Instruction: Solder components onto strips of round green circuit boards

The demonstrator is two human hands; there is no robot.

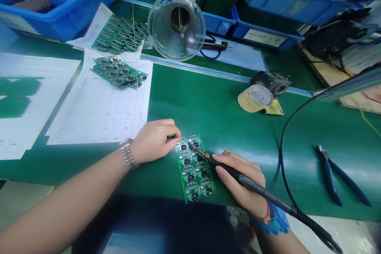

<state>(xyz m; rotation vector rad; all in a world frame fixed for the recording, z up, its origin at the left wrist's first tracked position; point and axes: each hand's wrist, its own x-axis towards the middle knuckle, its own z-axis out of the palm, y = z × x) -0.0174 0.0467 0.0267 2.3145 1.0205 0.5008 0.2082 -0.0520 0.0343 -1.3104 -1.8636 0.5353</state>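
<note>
A green panel of round circuit boards (190, 172) lies flat near the table's front edge, black round parts on its boards. My left hand (154, 139), a metal watch on its wrist, is closed in a pinch at the panel's upper left corner. A thin solder wire (142, 117) runs down to this hand, and a short bit shows at the fingertips. In my right hand (241, 180) is a black soldering iron (253, 185), gripped like a pen. Its tip points left and meets the upper part of the panel; exact contact is too small to tell.
A clear fume funnel (177, 27) hangs beyond the panel. Stacked circuit panels (119, 72) rest on paper sheets (101, 115) at left. Right are a yellowish cup (253, 101), cutting pliers (330, 172) and the iron's cable (281, 147). Blue bins (68, 12) line the back.
</note>
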